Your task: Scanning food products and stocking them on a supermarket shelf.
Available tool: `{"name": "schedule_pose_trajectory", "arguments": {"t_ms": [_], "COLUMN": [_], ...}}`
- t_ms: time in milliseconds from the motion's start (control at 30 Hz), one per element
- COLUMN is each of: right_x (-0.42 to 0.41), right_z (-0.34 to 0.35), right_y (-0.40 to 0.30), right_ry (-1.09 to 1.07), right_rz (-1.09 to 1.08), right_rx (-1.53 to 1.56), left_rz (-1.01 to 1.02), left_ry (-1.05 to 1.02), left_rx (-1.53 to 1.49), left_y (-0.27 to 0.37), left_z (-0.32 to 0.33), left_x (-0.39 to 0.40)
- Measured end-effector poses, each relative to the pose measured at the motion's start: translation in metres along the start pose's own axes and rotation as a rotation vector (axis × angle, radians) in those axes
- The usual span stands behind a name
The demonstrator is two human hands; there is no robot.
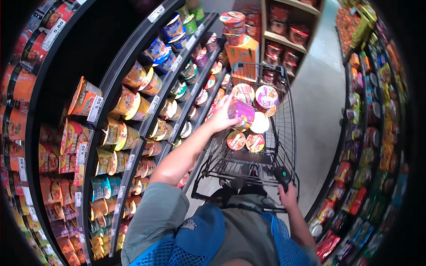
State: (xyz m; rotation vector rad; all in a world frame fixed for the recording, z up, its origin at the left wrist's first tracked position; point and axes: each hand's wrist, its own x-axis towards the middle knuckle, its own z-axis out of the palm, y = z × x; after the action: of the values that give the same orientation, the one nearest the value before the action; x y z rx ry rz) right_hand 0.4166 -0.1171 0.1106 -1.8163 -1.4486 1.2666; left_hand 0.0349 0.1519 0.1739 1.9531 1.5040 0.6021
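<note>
My left hand [223, 114] reaches over the shopping cart [293, 133] and grips a purple instant noodle cup [244, 112]. Under and beside it, several noodle cups and bowls lie in the cart: a purple-and-white lidded bowl [266, 95], a bowl with a patterned lid [244, 92], a white-lidded one [259, 123], and two with red-and-yellow lids [236, 140]. At the cart's near right side, my right hand [287, 196] is closed around a black handle grip [283, 176] with a green spot.
Tiered shelves [133, 156] of instant noodle cups run close along the left. An orange carton [244, 55] with stacked red bowls [232, 23] stands beyond the cart, beside a wooden shelf unit [284, 37]. Packaged snacks [352, 199] line the right, past the grey floor [319, 93].
</note>
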Motion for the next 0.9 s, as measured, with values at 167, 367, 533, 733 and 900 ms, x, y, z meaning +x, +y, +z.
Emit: {"name": "schedule_pose_trajectory", "arguments": {"t_ms": [167, 367, 533, 733, 900], "right_x": [-0.02, -0.029, -0.03, -0.023, -0.001], "right_z": [-0.004, 0.009, 0.014, 0.033, 0.054], "right_y": [-0.008, -0.03, -0.024, -0.066, -0.166], "right_ry": [0.062, 0.147, 0.238, 0.309, 0.175], "right_rz": [0.102, 0.135, 0.147, 0.013, -0.545], "right_rx": [0.125, 0.158, 0.235, 0.19, 0.422], "left_rz": [0.344, 0.345, 0.352, -0.111, -0.284], "left_ry": [0.157, 0.142, 0.14, -0.119, -0.36], "left_rx": [-0.036, -0.246, -0.507, -1.287, -1.363], "left_y": [0.041, 0.075, 0.086, 0.077, 0.08], "left_z": [-0.063, -0.119, -0.131, -0.136, -0.145], "left_x": [-0.06, -0.113, -0.139, -0.145, -0.141]}}
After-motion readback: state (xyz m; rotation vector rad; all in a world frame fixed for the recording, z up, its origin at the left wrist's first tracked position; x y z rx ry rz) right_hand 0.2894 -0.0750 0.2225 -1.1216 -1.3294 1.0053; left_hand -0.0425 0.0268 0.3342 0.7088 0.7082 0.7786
